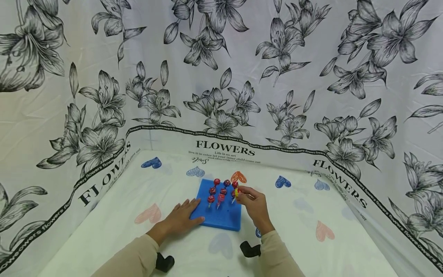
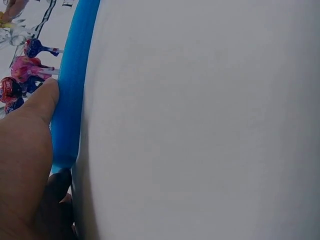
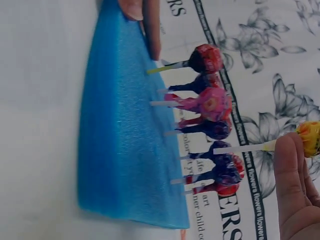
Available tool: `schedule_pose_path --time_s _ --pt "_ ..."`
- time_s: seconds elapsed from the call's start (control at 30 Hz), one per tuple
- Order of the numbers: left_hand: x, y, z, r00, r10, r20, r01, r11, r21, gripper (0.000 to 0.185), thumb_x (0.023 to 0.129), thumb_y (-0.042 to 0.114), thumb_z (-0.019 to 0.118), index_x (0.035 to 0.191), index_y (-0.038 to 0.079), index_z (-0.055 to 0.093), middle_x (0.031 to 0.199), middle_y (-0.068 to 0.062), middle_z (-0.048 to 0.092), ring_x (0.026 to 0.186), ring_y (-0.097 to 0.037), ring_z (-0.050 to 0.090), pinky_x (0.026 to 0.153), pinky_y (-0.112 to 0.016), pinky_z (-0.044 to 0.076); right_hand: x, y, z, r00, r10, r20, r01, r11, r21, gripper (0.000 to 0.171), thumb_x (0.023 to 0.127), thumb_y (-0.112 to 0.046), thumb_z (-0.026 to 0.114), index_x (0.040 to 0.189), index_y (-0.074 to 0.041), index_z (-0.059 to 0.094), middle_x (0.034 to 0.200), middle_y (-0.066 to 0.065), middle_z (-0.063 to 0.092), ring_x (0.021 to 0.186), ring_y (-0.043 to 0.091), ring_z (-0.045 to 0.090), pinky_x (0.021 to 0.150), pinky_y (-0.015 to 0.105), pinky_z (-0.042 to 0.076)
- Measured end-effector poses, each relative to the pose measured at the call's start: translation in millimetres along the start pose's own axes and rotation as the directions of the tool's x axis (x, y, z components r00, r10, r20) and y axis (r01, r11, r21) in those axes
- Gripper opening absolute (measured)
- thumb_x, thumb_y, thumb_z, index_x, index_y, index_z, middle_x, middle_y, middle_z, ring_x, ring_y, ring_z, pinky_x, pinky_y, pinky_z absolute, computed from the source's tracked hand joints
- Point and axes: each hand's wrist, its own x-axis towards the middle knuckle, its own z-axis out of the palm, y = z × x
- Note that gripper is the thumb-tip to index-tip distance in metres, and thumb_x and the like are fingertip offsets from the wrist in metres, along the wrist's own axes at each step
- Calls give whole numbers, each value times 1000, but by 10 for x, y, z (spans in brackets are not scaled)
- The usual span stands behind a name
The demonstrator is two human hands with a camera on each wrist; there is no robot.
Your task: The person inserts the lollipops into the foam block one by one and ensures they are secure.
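Observation:
A blue foam board (image 1: 221, 220) lies on the table, with several wrapped lollipops standing in it by their sticks. Among them are a pink lollipop (image 3: 215, 104) and a red lollipop (image 3: 206, 58). My left hand (image 1: 180, 218) rests on the board's left edge, fingers extended and thumb near its front side. Above the board's right part, my right hand (image 1: 257, 206) pinches a yellow lollipop (image 3: 310, 139) just below the candy. Its white stick (image 3: 240, 149) is free of the foam in the right wrist view, pointing toward the board.
A white cloth printed with hearts (image 1: 324, 231) covers the table. Behind it hangs a white curtain with black flower drawings (image 1: 282, 42). Black pieces (image 1: 250, 250) are attached at both wrists.

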Motion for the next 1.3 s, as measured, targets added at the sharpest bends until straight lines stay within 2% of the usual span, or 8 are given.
schedule_pose_path --time_s 0.2,0.4,0.5,0.67,0.77,1.03,1.2,1.3 --pt "10 -23 6 1000 3 -4 -3 1000 9 81 90 60 54 153 13 31 153 -13 32 142 -37 17 111 -57 8 -21 126 27 997 77 27 -76 996 -46 30 94 -14 65 120 0 66 110 14 66 93 31 68 78 33 55" --pt "22 -45 25 1000 10 0 -10 1000 6 82 90 62 53 153 14 30 154 -12 31 142 -36 17 111 -57 7 -19 181 37 992 113 64 -111 993 -35 30 95 -6 62 122 5 63 116 16 64 97 34 66 78 34 55" --pt "25 -52 32 1000 11 4 -11 1000 6 83 90 63 52 153 14 30 154 -12 30 143 -36 16 111 -57 7 -49 105 60 988 129 79 -127 991 -40 29 95 -2 60 122 7 62 119 19 62 98 36 65 79 35 55" --pt "18 -24 6 1000 9 0 -9 1000 4 82 91 60 53 153 13 29 154 -13 30 142 -37 16 111 -57 7 -120 -76 103 988 120 99 -113 991 -75 26 94 -1 60 119 6 64 117 21 62 95 34 66 78 34 55" --pt "17 -12 -9 1000 6 0 -6 1000 8 81 91 59 54 153 13 29 154 -13 30 142 -37 16 111 -57 7 -120 -68 105 988 113 101 -104 991 -89 26 94 1 60 118 8 64 115 20 62 93 33 67 78 35 55" --pt "16 -19 -8 1000 21 1 -21 1000 8 80 92 59 54 153 12 30 153 -14 31 142 -37 18 111 -57 8 -51 244 105 983 136 122 -115 980 -162 32 91 -5 65 121 5 64 105 13 63 91 25 66 78 33 55" --pt "19 -23 -6 1000 24 -10 -24 1000 15 80 92 59 53 153 13 30 153 -13 32 142 -37 19 112 -56 9 -38 286 102 987 105 124 -84 983 -165 33 90 -8 66 120 4 65 106 14 63 90 26 66 76 35 56" --pt "16 -18 -8 1000 21 -5 -21 1000 6 79 92 58 53 152 12 31 153 -14 32 142 -37 19 112 -56 9 -39 292 77 987 119 104 -98 978 -186 34 90 -11 66 121 2 65 108 12 63 91 24 66 76 34 56"
